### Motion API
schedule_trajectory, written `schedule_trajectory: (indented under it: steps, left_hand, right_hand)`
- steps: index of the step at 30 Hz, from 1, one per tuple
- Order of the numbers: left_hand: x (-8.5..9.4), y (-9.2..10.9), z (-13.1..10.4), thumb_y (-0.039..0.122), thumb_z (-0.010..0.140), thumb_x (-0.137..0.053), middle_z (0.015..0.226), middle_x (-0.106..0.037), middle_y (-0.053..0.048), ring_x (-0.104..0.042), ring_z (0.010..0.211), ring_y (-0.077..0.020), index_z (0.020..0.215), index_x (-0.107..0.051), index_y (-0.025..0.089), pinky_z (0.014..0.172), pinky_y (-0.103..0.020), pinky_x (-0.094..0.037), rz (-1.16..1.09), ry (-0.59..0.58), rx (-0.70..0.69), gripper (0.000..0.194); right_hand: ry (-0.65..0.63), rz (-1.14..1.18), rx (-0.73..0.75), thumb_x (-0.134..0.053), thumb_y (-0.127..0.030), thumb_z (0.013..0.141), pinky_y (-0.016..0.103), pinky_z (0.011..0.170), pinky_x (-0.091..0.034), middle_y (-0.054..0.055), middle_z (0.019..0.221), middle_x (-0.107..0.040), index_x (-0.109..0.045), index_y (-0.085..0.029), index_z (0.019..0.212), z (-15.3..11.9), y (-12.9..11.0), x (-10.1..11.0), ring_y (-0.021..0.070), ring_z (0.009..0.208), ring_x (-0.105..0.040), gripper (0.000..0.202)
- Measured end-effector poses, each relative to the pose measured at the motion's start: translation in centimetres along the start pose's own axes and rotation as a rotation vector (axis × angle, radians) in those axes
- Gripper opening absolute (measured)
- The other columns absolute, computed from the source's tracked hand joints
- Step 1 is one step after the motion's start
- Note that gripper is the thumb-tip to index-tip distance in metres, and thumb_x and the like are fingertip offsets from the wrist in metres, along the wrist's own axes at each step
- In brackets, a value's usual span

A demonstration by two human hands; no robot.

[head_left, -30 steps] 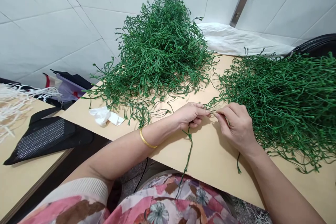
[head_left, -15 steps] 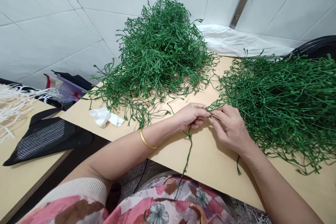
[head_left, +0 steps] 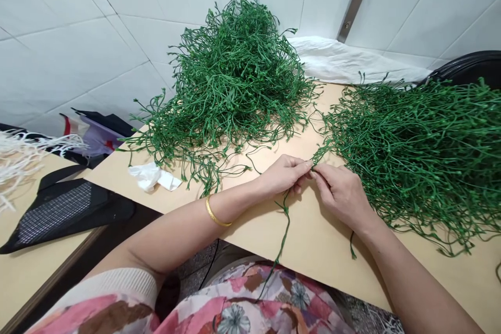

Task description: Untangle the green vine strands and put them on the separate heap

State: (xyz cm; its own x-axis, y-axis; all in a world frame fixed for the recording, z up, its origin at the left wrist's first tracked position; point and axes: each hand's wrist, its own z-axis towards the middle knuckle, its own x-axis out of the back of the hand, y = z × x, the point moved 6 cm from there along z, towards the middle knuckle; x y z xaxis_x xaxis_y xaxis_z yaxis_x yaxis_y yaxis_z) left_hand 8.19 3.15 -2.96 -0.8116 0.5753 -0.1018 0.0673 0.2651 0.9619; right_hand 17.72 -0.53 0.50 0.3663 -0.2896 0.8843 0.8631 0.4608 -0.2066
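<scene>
Strand (head_left: 285,224), thin, green and knobbly, on the near side of the tall heap (head_left: 238,68) of green stems, a little to its right. Upper part at the fingertips; lower part hangs past the edge of the table (head_left: 313,240) onto the floral garment (head_left: 235,318).

Left hand (head_left: 287,173): narrow, thumb and fingers pinched on the strand. Right hand (head_left: 340,188): also narrow, pinching at the same spot, tips meeting the left's. What exactly lies between the tips is too small to tell. Green ends poke out just beyond them, toward the second heap (head_left: 426,151).

Handling, my judgement: left pinch should anchor firmly, right work in small moves close against it; a wider gap would probably let so thin a stem slip. Best to leave the hanging length slack, clear of the table edge, and the work clear of the second heap, whose ends could snag.

Farther out: second heap to the right of the tall heap, stems lying mostly sideways; white tissue (head_left: 154,176) in front and left of it; white cloth (head_left: 329,60) behind and right; black mesh piece (head_left: 58,209) well off to its left.
</scene>
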Motion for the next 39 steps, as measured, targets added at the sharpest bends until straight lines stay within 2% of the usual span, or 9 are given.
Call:
schedule_trajectory:
  steps: [3, 5, 11, 19, 24, 29, 33, 37, 39]
  left_hand:
    - [0.4, 0.7, 0.0, 0.026, 0.077, -0.054, 0.044, -0.046, 0.004, -0.041, 0.036, -0.0042, 0.064, -0.053, 0.012, 0.039, -0.016, -0.032, 0.051, 0.067, -0.092, 0.019]
    - [0.5, 0.8, 0.0, 0.019, 0.073, -0.057, 0.048, -0.049, 0.003, -0.043, 0.039, -0.0037, 0.064, -0.053, 0.012, 0.042, -0.016, -0.034, -0.001, 0.08, -0.118, 0.012]
    - [0.4, -0.1, 0.3, 0.008, 0.067, -0.057, 0.051, -0.051, 0.003, -0.046, 0.041, -0.0046, 0.064, -0.048, 0.013, 0.041, -0.016, -0.035, -0.281, 0.053, -0.036, 0.011]
    - [0.7, -0.2, 0.3, 0.019, 0.07, -0.061, 0.051, -0.049, 0.003, -0.044, 0.04, -0.0045, 0.065, -0.049, 0.013, 0.037, -0.016, -0.035, -0.248, 0.067, 0.006, 0.015]
    - [0.9, -0.3, 0.4, 0.012, 0.07, -0.059, 0.05, -0.049, 0.003, -0.043, 0.04, -0.0038, 0.064, -0.048, 0.012, 0.039, -0.015, -0.033, -0.411, 0.15, 0.011, 0.012]
    - [0.3, -0.6, 0.4, 0.015, 0.067, -0.062, 0.049, -0.046, 0.003, -0.042, 0.042, -0.0046, 0.063, -0.048, 0.013, 0.04, -0.015, -0.032, -0.593, 0.071, 0.068, 0.014]
    - [-0.1, -0.5, 0.4, 0.019, 0.063, -0.067, 0.046, -0.041, 0.005, -0.035, 0.04, -0.0025, 0.062, -0.047, 0.013, 0.038, -0.014, -0.025, -0.617, -0.007, 0.062, 0.02]
    - [-0.1, -0.6, 0.6, 0.019, 0.062, -0.068, 0.046, -0.037, 0.006, -0.029, 0.038, -0.0008, 0.06, -0.046, 0.013, 0.036, -0.013, -0.019, -0.591, -0.048, 0.062, 0.023]
    - [-0.1, -0.8, 0.6, 0.019, 0.063, -0.067, 0.046, -0.035, 0.007, -0.026, 0.037, -0.0005, 0.06, -0.045, 0.013, 0.035, -0.013, -0.017, -0.6, -0.048, 0.081, 0.024]
  right_hand:
    - [0.042, -0.127, 0.055, -0.041, -0.023, 0.086, 0.027, 0.057, -0.026, 0.001, 0.055, -0.055, -0.055, -0.017, 0.068, -0.1, -0.5, 0.4, 0.0136, 0.051, -0.044, 0.023]
    - [0.033, -0.172, 0.077, -0.042, -0.024, 0.085, 0.027, 0.058, -0.025, 0.001, 0.054, -0.055, -0.054, -0.017, 0.068, -0.1, -0.6, 0.3, 0.0135, 0.05, -0.043, 0.023]
    - [0.046, -0.243, 0.097, -0.042, -0.025, 0.086, 0.028, 0.059, -0.024, 0.001, 0.052, -0.053, -0.052, -0.017, 0.065, -0.1, -0.9, 0.1, 0.0129, 0.049, -0.038, 0.025]
    - [0.032, -0.113, 0.198, -0.04, -0.021, 0.088, 0.027, 0.063, -0.025, 0.002, 0.06, -0.052, -0.055, -0.016, 0.067, 0.3, -1.4, -0.1, 0.0132, 0.058, -0.039, 0.026]
    - [0.027, -0.004, 0.094, -0.039, -0.022, 0.088, 0.025, 0.059, -0.026, 0.0, 0.058, -0.049, -0.051, -0.017, 0.065, 0.5, -0.9, -0.4, 0.0122, 0.054, -0.038, 0.026]
    - [0.036, -0.011, -0.041, -0.038, -0.026, 0.087, 0.025, 0.052, -0.023, 0.0, 0.052, -0.05, -0.052, -0.018, 0.066, 0.4, -0.7, -0.5, 0.0121, 0.047, -0.038, 0.027]
    - [0.003, -0.017, -0.105, -0.037, -0.034, 0.088, 0.025, 0.05, -0.022, 0.001, 0.052, -0.053, -0.057, -0.017, 0.075, 0.3, -0.6, -0.8, 0.0131, 0.047, -0.041, 0.029]
    - [-0.004, 0.013, -0.083, -0.035, -0.031, 0.089, 0.025, 0.051, -0.023, 0.002, 0.054, -0.055, -0.06, -0.017, 0.08, 0.3, -0.8, -0.8, 0.0124, 0.046, -0.04, 0.03]
    - [-0.017, 0.062, -0.059, -0.036, -0.029, 0.088, 0.024, 0.051, -0.024, 0.001, 0.052, -0.053, -0.06, -0.017, 0.076, 0.4, -1.0, -0.7, 0.0114, 0.046, -0.04, 0.029]
